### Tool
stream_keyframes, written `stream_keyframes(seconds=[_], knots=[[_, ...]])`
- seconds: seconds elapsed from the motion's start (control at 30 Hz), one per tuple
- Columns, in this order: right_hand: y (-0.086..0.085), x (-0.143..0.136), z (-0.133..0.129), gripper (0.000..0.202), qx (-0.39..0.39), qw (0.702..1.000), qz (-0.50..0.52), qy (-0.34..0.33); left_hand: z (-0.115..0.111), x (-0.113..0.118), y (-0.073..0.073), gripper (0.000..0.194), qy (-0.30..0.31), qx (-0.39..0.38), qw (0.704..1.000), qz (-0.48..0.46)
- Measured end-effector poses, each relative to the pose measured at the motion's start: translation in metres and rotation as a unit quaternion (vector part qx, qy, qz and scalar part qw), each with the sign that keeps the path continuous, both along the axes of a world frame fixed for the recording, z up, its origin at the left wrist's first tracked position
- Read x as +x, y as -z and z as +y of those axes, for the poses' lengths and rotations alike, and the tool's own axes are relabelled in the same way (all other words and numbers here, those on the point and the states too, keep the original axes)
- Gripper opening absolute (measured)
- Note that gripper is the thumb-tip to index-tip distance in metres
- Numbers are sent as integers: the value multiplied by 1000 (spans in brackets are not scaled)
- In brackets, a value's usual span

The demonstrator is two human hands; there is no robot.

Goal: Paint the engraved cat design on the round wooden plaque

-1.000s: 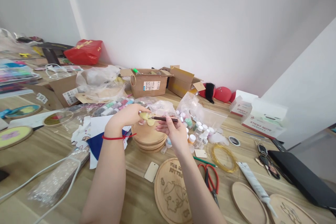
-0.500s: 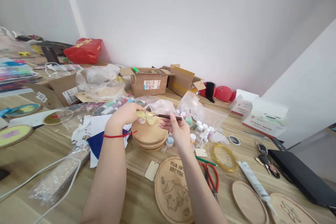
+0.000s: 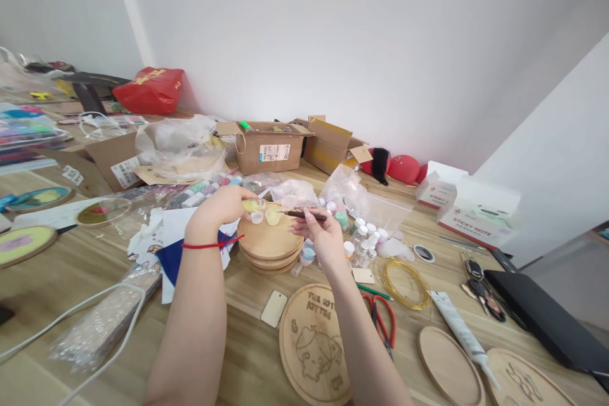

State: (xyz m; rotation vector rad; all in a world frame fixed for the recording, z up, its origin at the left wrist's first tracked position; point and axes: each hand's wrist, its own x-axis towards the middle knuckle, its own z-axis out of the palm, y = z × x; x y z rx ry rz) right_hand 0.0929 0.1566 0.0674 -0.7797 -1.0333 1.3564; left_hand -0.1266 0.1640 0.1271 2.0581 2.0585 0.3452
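My left hand (image 3: 227, 204) reaches over a stack of round wooden boards (image 3: 266, 244), its fingers closed around a small clear bottle (image 3: 252, 205) with something yellow in it. On the top board sits a small cup-like piece (image 3: 273, 216) with pale yellow contents, beside a small white cap (image 3: 257, 217). My right hand (image 3: 322, 233) grips the dark handle of a thin tool (image 3: 311, 216). The tool's slender tip points left, to the yellow piece; its exact shape is too small to make out. Below my right forearm lies a carved wooden plate (image 3: 311, 355).
Several small jars (image 3: 364, 238) stand right of the boards. Red-handled pliers (image 3: 387, 320), a coil of gold wire (image 3: 406, 284) and a white tube (image 3: 459, 327) lie to the right. Cardboard boxes (image 3: 269, 151) line the wall. A white cable (image 3: 109, 288) loops at left.
The bottle in my left hand has tilted or turned slightly beside the yellow piece. My right hand has moved slightly left and down with the tool. The view has shifted a little.
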Motion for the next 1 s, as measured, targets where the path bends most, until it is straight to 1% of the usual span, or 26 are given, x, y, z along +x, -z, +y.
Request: stream_keyframes(seconds=[0.27,0.43,0.6,0.77,0.9,1.0], knots=[[-4,2,-1,33,-1,1000,-3,10,1,2,1,53,-3,6,1000,-2],[-10,3,-4,32,19,999,12,30,1,5,1,52,4,12,1000,3],[-14,-4,-10,37,33,999,18,11,0,7,0,48,11,28,1000,5],[-13,-11,-17,38,51,998,-17,-11,-3,12,-5,41,51,43,998,-10],[-13,-12,-20,40,50,998,-39,-16,-4,20,-10,43,88,42,995,-13],[-13,-13,-19,42,37,999,-33,-15,-2,23,-11,43,109,40,993,-3]])
